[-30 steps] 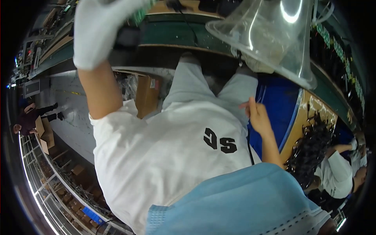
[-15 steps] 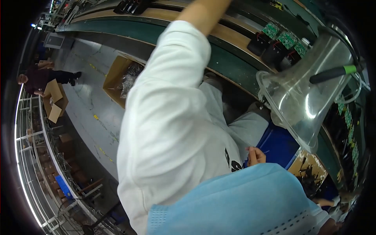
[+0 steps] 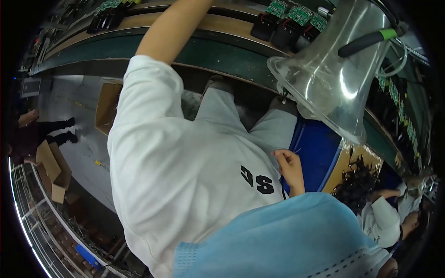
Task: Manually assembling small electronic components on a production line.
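Observation:
My left arm, in a short white sleeve, reaches up over the bench (image 3: 218, 58); its hand lies beyond the top edge. My right hand (image 3: 290, 170) is by my lap, beside a blue bin (image 3: 320, 143). Thumb and fingers are pinched together, and a thin pale strip sticks out near the fingertips, too small to name. Ahead and to the right hangs a large clear plastic funnel-shaped piece (image 3: 331, 69), with a black and green tool handle (image 3: 368, 42) across it. Several black units with green circuit boards (image 3: 296, 16) stand on the bench beyond.
A cardboard box of black parts (image 3: 357, 180) sits right of the blue bin, with other people (image 3: 382, 222) beyond it. At far left a person stands by an open cardboard box (image 3: 53, 169). Another box (image 3: 106, 106) stands on the floor. More black units (image 3: 105, 21) are at upper left.
The view has turned, so bench, plastic piece and left arm sit further left and higher. More of my right hand shows now, still pinched. Co-workers at lower right have come into view.

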